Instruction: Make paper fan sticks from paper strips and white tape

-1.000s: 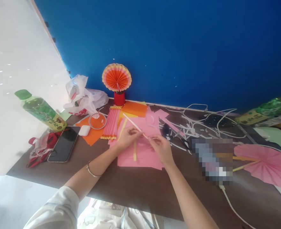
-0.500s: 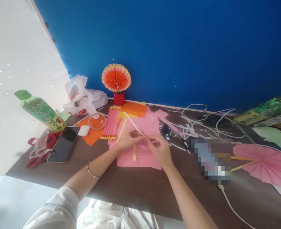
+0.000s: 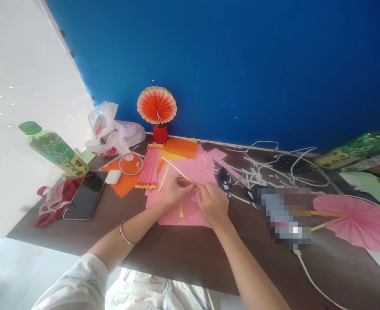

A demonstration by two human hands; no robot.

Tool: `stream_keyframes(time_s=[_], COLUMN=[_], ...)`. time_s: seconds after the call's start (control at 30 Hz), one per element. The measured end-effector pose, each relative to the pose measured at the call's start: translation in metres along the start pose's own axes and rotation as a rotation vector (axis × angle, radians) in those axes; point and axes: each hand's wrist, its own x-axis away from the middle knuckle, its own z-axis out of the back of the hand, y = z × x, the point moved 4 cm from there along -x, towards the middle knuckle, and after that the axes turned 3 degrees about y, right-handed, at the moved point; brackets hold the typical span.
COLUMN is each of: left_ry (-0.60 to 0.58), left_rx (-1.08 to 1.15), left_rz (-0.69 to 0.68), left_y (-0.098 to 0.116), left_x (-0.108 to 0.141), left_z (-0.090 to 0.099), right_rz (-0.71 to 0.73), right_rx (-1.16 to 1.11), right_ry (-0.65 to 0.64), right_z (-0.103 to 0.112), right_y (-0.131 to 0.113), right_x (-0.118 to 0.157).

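Note:
A thin white strip (image 3: 173, 166) slants up and left from between my hands. My left hand (image 3: 177, 189) pinches it near its lower end. My right hand (image 3: 212, 201) is closed, its fingertips meeting my left fingertips at that end of the strip. Both hands are over pink paper sheets (image 3: 196, 218). A short yellow strip (image 3: 181, 207) lies on the pink paper below the hands, and a longer yellow strip (image 3: 164, 177) lies left of them. Further left is a pleated pink paper (image 3: 148, 168) with orange and yellow edges.
Behind stands a round orange paper fan (image 3: 157, 106) on a red base. A green bottle (image 3: 56, 150), a phone (image 3: 85, 196) and a white case (image 3: 113, 176) are left. Scissors (image 3: 246, 191), paper scraps, white cables (image 3: 301, 159) and a pink fan (image 3: 361, 219) lie right.
The white strip's upper end has shifted left and slightly down. My right hand has moved slightly left, its fingers drawn closer together against my left fingertips.

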Motion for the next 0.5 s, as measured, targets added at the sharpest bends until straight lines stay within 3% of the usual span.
stream_keyframes(time_s=[0.13,0.23,0.37,0.5], left_ry=[0.126,0.179,-0.120,-0.345], left_rx=[0.036,0.124,-0.033,-0.381], left_rz=[-0.001,0.026,0.010,-0.185], left_y=[-0.004,-0.006,-0.004,0.004], left_x=[-0.012,-0.021,-0.016,-0.003], left_z=[0.013,0.025,0.014,-0.003], right_rz=[0.023,-0.071,-0.362,-0.746], right_rx=[-0.028,-0.174,-0.484,-0.847], right_ry=[0.017,0.110,0.196,0.148], right_z=[0.005,0.014,0.018,0.009], right_y=[-0.003,0.002,0.020,0.031], right_x=[0.003,0.003,-0.001,0.001])
